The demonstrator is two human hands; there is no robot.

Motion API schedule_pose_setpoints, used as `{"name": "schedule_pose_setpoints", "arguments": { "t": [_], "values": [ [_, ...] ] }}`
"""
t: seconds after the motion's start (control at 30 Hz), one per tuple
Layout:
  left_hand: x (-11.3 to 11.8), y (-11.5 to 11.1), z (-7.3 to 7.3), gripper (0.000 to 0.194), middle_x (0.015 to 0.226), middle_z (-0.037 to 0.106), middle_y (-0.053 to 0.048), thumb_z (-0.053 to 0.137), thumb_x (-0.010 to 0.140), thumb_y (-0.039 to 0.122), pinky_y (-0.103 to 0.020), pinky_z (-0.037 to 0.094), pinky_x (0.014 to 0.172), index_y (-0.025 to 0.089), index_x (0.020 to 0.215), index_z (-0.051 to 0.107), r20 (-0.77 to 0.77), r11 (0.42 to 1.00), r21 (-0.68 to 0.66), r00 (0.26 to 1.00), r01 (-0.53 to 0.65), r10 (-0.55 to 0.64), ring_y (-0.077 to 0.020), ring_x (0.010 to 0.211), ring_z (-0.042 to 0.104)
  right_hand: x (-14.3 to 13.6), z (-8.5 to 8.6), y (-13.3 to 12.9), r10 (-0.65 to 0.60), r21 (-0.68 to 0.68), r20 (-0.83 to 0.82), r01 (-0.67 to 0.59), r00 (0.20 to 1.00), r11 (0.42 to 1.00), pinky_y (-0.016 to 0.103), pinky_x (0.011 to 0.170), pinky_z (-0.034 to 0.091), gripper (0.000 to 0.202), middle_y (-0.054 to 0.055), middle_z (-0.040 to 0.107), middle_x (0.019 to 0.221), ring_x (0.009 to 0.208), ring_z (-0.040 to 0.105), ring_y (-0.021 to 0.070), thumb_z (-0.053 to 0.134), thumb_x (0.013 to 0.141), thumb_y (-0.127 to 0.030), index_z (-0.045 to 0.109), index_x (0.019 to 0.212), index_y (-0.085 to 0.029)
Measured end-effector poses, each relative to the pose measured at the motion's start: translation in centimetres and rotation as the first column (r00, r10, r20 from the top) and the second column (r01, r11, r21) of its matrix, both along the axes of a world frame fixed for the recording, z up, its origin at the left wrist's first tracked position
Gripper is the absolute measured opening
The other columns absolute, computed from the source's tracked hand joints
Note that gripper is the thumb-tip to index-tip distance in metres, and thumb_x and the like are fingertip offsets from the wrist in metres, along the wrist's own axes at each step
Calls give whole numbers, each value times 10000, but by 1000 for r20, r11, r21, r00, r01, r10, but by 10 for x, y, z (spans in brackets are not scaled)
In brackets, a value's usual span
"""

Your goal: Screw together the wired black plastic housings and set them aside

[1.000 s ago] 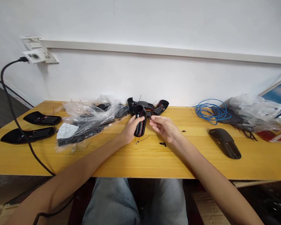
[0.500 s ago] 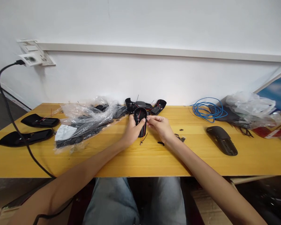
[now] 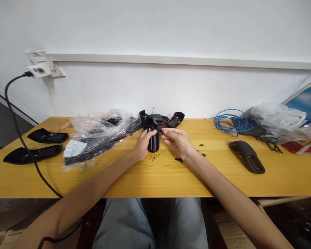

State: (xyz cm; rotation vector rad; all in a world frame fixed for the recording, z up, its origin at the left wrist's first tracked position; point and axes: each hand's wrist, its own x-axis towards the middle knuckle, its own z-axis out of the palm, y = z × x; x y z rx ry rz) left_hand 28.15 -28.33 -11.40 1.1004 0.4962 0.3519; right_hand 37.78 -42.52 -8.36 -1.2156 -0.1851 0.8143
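Left hand [image 3: 142,145] is wrapped around a black shell [image 3: 153,144], thumb over its opening, at the middle of the worktop [image 3: 145,181]; whether the shell's lower end touches the wood, I cannot tell. Right hand [image 3: 178,140] is just beside the shell's right edge, thumb and forefinger brought close together; whether they meet or pinch a small piece is too fine to tell. Thin wires [image 3: 160,153] trail below the shell, toward the person.

Behind the shell, more black shells [image 3: 178,120] crowd near the wall [image 3: 155,90], so room that way is tight. To the left, a clear plastic bag [image 3: 103,129] reaches close to the left hand. Small dark parts [image 3: 179,160] lie near the right wrist. Toward the front edge, a broad strip of yellow wood spans between the forearms. More open wood stretches right, up to a dark casing [image 3: 246,157], with a blue cable coil [image 3: 232,125] behind it. Two shells [image 3: 45,136] sit near the worktop's left edge, a black cable [image 3: 28,149] crossing over the nearer one.
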Motion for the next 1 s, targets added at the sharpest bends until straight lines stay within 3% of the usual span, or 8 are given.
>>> {"name": "schedule_pose_setpoints", "arguments": {
  "t": [0.17,0.37,0.5,0.57,0.7,0.77,0.9,1.0],
  "values": [
    [0,-4,-8,454,1048,734,-29,849,817,491,-285,500,812,217,1147,702,7,993,114,1000,-26,26,-207,977,663,1,-1,0,7,-20,50,-6,999,1000,247,673,589,426,77,858,999,808,747,157,1058,585,-462,878,879,-210],
    [-1,-9,-6,379,1153,729,-38,812,861,426,-312,511,983,240,1156,662,30,974,217,998,-67,62,-235,1166,663,-2,-6,2,-33,-72,186,47,982,996,289,731,572,436,56,829,890,786,712,160,1020,617,-530,865,857,-202],
    [-4,-7,-6,424,1178,725,-36,795,868,437,-319,508,1004,251,1214,634,19,974,220,999,-53,50,-245,1192,656,-5,-7,2,-20,-49,82,24,996,998,252,718,579,472,42,819,907,797,721,144,1051,573,-520,830,845,-204],
    [-5,-4,-9,433,1213,719,-39,778,885,455,-323,498,1030,254,1242,639,11,973,230,1000,-29,27,-253,1229,649,-4,-6,0,47,-5,-1,-47,999,999,249,733,605,510,34,817,919,802,739,144,1062,576,-502,819,919,-214],
    [-5,4,-14,419,1278,689,-50,781,876,444,-339,479,1096,250,1224,651,3,978,209,1000,29,-31,-270,1321,621,0,-3,-4,245,88,-61,-240,968,967,296,802,666,712,-4,818,1040,844,787,156,1035,675,-429,740,1313,-311],
    [-4,7,-14,442,1315,673,-58,795,860,416,-355,477,1125,251,1235,630,11,985,159,998,64,-67,-277,1362,605,0,-3,-4,305,116,-63,-296,950,948,316,824,682,783,-20,808,1066,849,799,161,1010,715,-417,675,1420,-352],
    [-7,5,-6,492,1270,677,-74,816,867,450,-362,517,1071,244,1250,587,2,989,132,997,70,-71,-280,1310,633,-3,-4,-2,283,144,5,-281,959,949,341,886,687,705,-19,790,1096,840,786,151,971,752,-444,683,1389,-348],
    [-13,0,6,610,1228,695,-96,885,844,495,-366,553,973,233,1288,559,37,966,256,999,29,-40,-271,1183,685,-5,-5,-2,197,164,71,-207,978,965,329,902,680,673,-12,777,1173,906,771,149,954,764,-441,691,1379,-367]
  ]
}}
